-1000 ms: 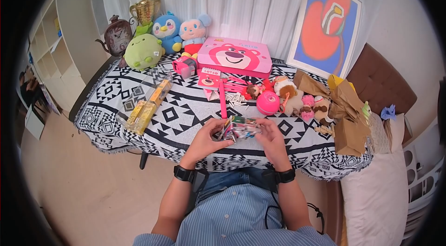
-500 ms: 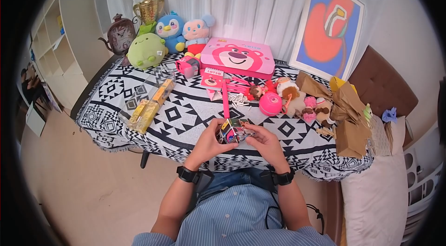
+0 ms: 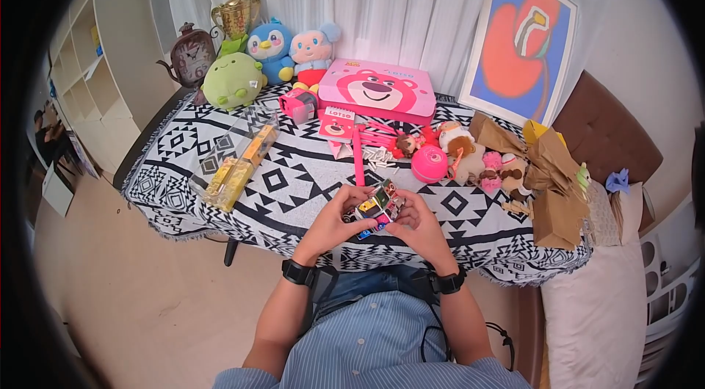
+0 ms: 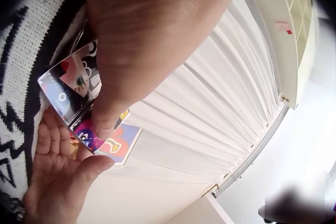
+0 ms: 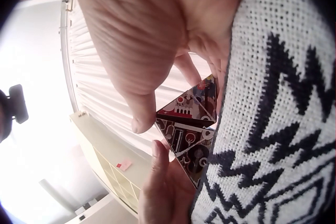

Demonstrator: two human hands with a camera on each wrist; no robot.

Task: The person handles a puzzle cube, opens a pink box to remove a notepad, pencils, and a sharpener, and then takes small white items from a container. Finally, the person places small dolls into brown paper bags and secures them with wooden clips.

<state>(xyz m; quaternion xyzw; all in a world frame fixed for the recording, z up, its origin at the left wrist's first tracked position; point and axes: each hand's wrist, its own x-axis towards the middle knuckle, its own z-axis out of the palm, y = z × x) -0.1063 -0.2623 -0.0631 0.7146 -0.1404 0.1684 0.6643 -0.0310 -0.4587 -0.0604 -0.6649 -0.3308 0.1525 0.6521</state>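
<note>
Between both hands, over the near edge of the table, is a folding puzzle cube (image 3: 380, 204) with glossy, colourfully printed triangular faces, twisted into a pointed shape. My left hand (image 3: 328, 222) grips its left side, thumb on the near face. On the other side my right hand (image 3: 421, 230) pinches it between thumb and fingers. The left wrist view shows the left thumb pressed on a printed face (image 4: 68, 90). Triangular panels (image 5: 184, 124) with dark tool-like prints face the right wrist camera. Just beyond the hands lies a long pink strip (image 3: 358, 159).
A yellow item in clear packaging (image 3: 241, 169) lies left on the patterned cloth (image 3: 294, 191). Small white pieces (image 3: 379, 158), a pink ball (image 3: 429, 163), dolls and brown paper bags (image 3: 556, 216) spread right. Behind stand a pink bear box (image 3: 376, 89) and plush toys (image 3: 232, 81).
Both hands have turned and folded the puzzle cube, so other faces show and a point now rises at its top. The right hand has shifted slightly along it.
</note>
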